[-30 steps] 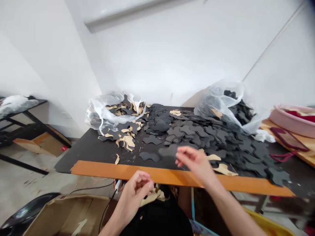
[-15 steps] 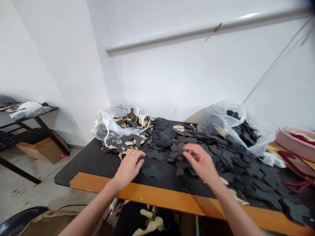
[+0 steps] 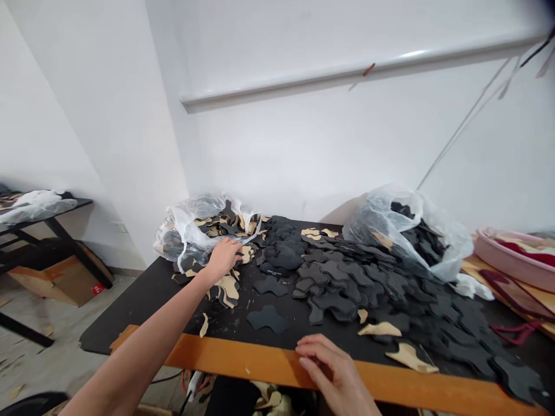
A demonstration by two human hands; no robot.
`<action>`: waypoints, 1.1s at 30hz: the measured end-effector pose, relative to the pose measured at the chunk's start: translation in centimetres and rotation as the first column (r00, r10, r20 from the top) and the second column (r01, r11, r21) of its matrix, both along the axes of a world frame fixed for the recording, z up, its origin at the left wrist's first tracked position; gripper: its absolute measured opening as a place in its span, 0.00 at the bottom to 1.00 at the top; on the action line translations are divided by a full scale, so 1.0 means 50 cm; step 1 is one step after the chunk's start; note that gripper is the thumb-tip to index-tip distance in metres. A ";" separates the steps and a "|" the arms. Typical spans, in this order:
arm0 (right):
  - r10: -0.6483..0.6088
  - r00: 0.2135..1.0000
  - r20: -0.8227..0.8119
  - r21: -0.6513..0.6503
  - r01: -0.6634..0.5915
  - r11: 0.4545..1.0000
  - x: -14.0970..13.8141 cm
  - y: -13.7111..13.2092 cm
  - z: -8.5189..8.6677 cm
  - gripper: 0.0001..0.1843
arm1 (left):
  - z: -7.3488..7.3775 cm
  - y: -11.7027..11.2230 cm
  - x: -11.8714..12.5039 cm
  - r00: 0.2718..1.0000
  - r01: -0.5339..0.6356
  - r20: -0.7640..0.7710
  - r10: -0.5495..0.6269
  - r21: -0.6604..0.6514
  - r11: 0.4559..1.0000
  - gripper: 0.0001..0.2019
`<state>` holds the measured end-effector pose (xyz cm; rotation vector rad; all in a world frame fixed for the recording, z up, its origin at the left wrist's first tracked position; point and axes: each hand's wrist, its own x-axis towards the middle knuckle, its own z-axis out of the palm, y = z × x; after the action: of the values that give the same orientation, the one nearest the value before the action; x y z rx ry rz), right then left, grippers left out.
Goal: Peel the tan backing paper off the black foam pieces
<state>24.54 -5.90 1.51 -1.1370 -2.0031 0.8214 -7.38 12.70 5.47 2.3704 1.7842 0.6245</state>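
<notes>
Left hand (image 3: 223,260): palm down on a heap of black cut pieces with tan backing (image 3: 228,292), fingers together and slightly curled; fingertips hidden among the pieces, pinch impossible to tell.

Right hand (image 3: 333,370): low at the table's front edge, fingers loosely apart, fingertips on the orange edge strip (image 3: 243,361), nothing visible in its grip.

Heap position: directly under the left palm, against a white plastic bag (image 3: 191,216) spilling more of the same pieces.

Heap direction: ragged mass, long axis running from the bag toward the front edge.

Nearest loose piece: lobed black piece (image 3: 267,319), flat on the black tabletop (image 3: 130,312), between the two hands and touching neither; long axis side to side, dipping slightly toward the right.

Second loose piece: smaller black piece (image 3: 271,286), just behind the first, long axis also side to side.

Right of the hands: overlapping black pieces (image 3: 342,283) spread across the table, two tan scraps (image 3: 379,329) near the front.

Back right: second plastic bag (image 3: 433,242), black pieces inside.

Far right: pink basin (image 3: 511,257) on a wooden surface, maroon strips (image 3: 515,294) beside it.

Far left: cardboard box (image 3: 56,283) on the floor, under a black metal table (image 3: 56,211).
</notes>
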 end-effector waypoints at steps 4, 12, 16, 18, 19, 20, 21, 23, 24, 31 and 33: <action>0.042 0.998 -0.051 -0.017 -0.043 0.999 -0.019 0.018 0.028 0.10 | 0.029 -0.021 -0.007 0.988 -0.014 0.156 0.015 -0.008 1.000 0.11; -0.049 0.987 -0.152 0.022 0.053 0.998 -0.080 0.079 0.079 0.09 | 0.055 -0.185 0.062 0.878 0.097 0.479 -0.010 -0.157 0.983 0.18; -0.096 0.980 -0.176 0.092 0.113 0.989 -0.108 0.102 0.081 0.14 | 0.037 -0.256 0.119 0.796 0.225 0.603 -0.052 -0.214 0.951 0.16; -0.082 0.980 -0.181 0.078 0.098 0.992 -0.116 0.106 0.070 0.14 | 0.020 -0.274 0.137 0.763 0.241 0.646 -0.034 -0.235 0.942 0.15; -0.077 0.979 -0.189 0.061 0.090 0.994 -0.118 0.106 0.062 0.12 | 0.011 -0.279 0.142 0.753 0.250 0.657 -0.039 -0.231 0.940 0.15; -0.073 0.977 -0.199 0.046 0.084 0.995 -0.119 0.104 0.054 0.10 | 0.003 -0.283 0.145 0.750 0.265 0.660 -0.051 -0.229 0.937 0.15; -0.070 0.975 -0.209 0.037 0.079 0.996 -0.117 0.102 0.047 0.08 | -0.004 -0.287 0.145 0.751 0.286 0.657 -0.068 -0.231 0.930 0.15; -0.050 0.973 -0.223 0.051 0.063 0.997 -0.111 0.096 0.035 0.07 | -0.012 -0.290 0.139 0.759 0.318 0.647 -0.074 -0.270 0.909 0.15; -0.032 0.975 -0.222 0.068 0.048 0.997 -0.106 0.094 0.032 0.08 | -0.012 -0.290 0.134 0.762 0.325 0.645 -0.056 -0.306 0.895 0.15; 0.107 0.989 -0.102 0.130 -0.094 0.987 -0.081 0.092 0.039 0.11 | 0.022 -0.261 0.110 0.812 0.394 0.577 -0.094 -0.423 0.816 0.09; 0.123 0.990 -0.066 0.122 -0.114 0.986 -0.079 0.091 0.040 0.12 | 0.029 -0.255 0.111 0.826 0.432 0.536 -0.178 -0.397 0.810 0.09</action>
<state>20.59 -1.37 3.49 -0.9155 -2.0448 0.7811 -1.84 -0.05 6.91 1.8716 1.1243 0.5437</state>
